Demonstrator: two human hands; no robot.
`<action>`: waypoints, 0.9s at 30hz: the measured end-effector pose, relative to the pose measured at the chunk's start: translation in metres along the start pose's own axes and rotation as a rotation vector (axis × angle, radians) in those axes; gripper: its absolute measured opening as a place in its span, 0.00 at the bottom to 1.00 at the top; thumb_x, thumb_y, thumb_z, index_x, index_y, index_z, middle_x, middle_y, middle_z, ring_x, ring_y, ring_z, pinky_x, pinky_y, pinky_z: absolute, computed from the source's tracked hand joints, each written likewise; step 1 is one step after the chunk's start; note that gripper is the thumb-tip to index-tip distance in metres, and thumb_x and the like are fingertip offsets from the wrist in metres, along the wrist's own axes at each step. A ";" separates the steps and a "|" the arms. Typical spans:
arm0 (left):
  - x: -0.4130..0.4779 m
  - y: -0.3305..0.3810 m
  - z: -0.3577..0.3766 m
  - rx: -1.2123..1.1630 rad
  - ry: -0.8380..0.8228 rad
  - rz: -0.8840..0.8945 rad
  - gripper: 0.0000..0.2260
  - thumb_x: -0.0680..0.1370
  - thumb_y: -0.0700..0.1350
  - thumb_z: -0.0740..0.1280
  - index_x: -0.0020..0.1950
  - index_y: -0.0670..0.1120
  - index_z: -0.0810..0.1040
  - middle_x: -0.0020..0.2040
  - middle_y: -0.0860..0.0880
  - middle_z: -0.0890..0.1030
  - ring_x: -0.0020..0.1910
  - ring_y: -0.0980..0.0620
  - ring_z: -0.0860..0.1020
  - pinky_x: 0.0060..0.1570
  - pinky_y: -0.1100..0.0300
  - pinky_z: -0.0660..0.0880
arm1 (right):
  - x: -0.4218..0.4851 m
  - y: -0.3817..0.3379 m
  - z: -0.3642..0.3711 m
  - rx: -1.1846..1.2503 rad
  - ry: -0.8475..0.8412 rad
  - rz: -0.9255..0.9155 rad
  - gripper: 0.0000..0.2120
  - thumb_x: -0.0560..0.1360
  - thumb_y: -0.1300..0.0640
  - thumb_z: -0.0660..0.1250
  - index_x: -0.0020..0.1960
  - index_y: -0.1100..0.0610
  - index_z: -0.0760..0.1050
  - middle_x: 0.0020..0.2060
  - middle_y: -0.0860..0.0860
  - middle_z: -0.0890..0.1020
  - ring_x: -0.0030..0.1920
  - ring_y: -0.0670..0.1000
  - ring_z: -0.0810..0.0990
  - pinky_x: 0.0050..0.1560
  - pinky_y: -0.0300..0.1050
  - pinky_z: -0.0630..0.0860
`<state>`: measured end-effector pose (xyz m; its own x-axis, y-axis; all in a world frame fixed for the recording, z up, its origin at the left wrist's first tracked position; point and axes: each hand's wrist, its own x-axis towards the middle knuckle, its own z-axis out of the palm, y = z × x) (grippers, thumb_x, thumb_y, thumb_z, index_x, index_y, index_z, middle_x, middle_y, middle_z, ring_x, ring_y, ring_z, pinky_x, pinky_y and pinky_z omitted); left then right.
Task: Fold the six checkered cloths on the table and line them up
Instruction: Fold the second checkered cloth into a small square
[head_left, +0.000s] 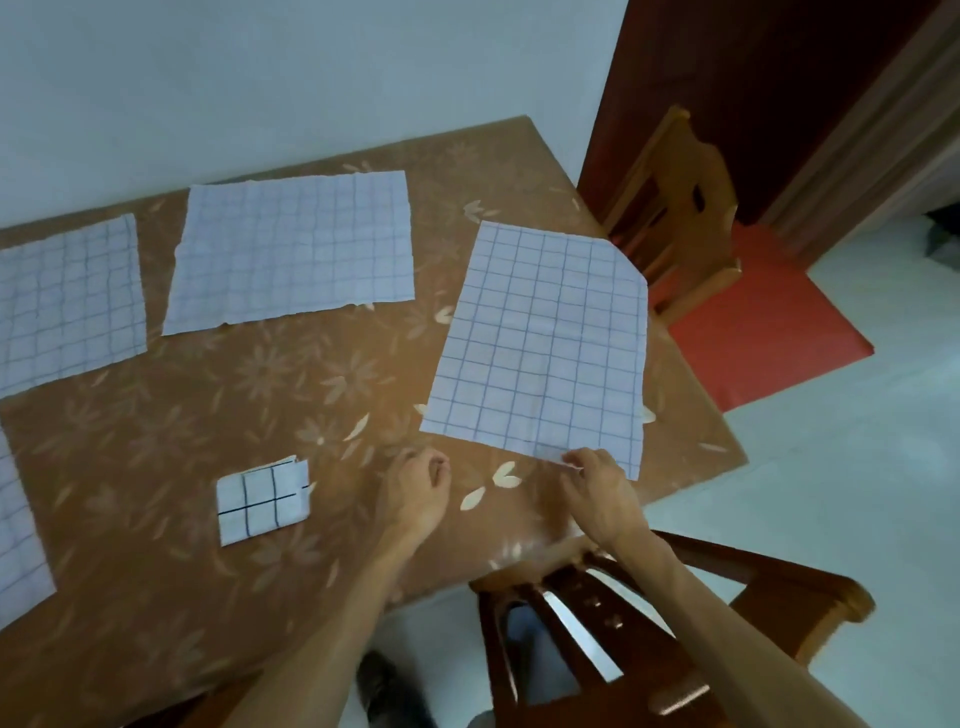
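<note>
Brown flowered desk (156, 415) carries a checkered cloth (545, 338) spread flat at the centre right of the frame; the right hand (597, 488) pinches its near edge between fingers and thumb. The left hand (421, 488), fingers curled on nothing, rests just below the cloth's near left corner. A folded cloth (262, 499) lies lower left of centre

Far-left cloth (67, 301) and far-middle cloth (291, 249) lie side by side on the table (171, 431). The right cloth (545, 338) reaches its right edge. The folded cloth (262, 499) sits nearer (1 more, the left-edge cloth (15, 519), lies beyond it).
</note>
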<state>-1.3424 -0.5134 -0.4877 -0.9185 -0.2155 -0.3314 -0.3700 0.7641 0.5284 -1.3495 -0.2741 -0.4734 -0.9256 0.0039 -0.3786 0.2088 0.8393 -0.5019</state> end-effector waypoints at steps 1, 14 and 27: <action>0.009 0.007 0.006 0.005 0.011 -0.024 0.09 0.81 0.47 0.63 0.58 0.49 0.80 0.59 0.51 0.76 0.54 0.53 0.76 0.52 0.60 0.71 | 0.007 0.010 -0.005 -0.008 0.006 0.042 0.16 0.78 0.56 0.62 0.65 0.57 0.73 0.61 0.56 0.75 0.59 0.56 0.76 0.60 0.51 0.74; 0.081 0.027 0.054 0.027 0.090 -0.247 0.14 0.78 0.55 0.65 0.61 0.52 0.76 0.58 0.46 0.77 0.53 0.45 0.78 0.55 0.44 0.78 | 0.057 0.047 -0.021 0.220 -0.009 0.448 0.35 0.75 0.56 0.67 0.75 0.63 0.53 0.64 0.63 0.66 0.61 0.64 0.72 0.55 0.51 0.69; 0.016 0.006 0.052 0.075 0.017 -0.160 0.08 0.77 0.45 0.69 0.39 0.54 0.77 0.39 0.55 0.81 0.40 0.55 0.79 0.41 0.54 0.79 | 0.049 0.051 -0.015 0.000 -0.194 0.312 0.18 0.78 0.46 0.63 0.58 0.60 0.73 0.51 0.59 0.82 0.54 0.61 0.80 0.52 0.50 0.74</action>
<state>-1.3522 -0.4813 -0.5305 -0.8514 -0.3474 -0.3930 -0.5005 0.7623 0.4103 -1.3891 -0.2231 -0.5053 -0.7401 0.1566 -0.6540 0.4718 0.8139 -0.3391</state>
